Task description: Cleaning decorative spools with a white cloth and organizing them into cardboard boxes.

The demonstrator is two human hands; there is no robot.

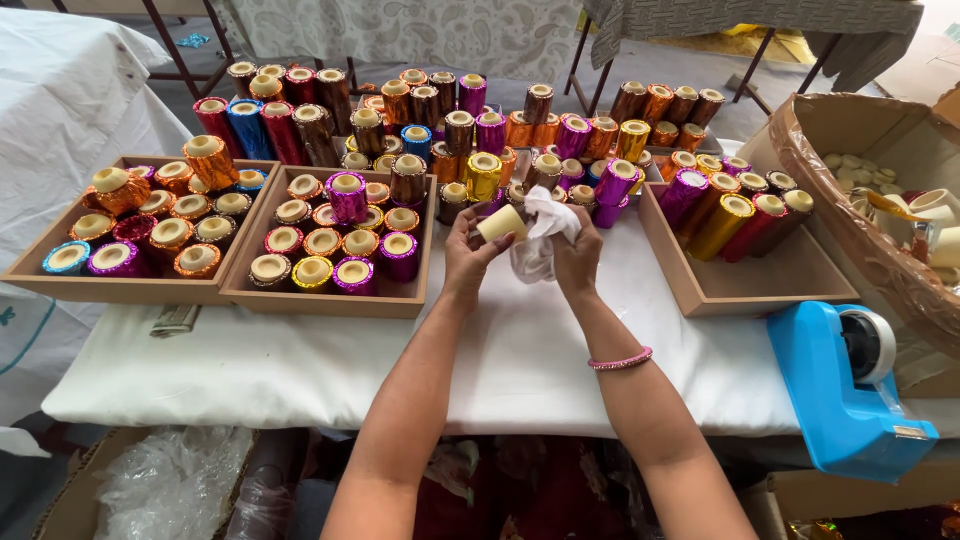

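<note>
L hand [468, 252] pinches a cream cylinder [501, 223]; R hand [575, 255] grips white cloth [540, 232]; foil-wrapped cylinders [345, 195] fill trays [320, 300] behind; blue tape dispenser [845, 390] at right.

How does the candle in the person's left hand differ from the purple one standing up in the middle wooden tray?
The candle in the left hand, the bare candle, is plain cream with no wrap; the purple candle is covered in shiny foil. The bare candle is held up off the table beside a white cloth in the right hand; the purple candle stands among others in the tray. Both are round cylinders with cream tops.
</note>
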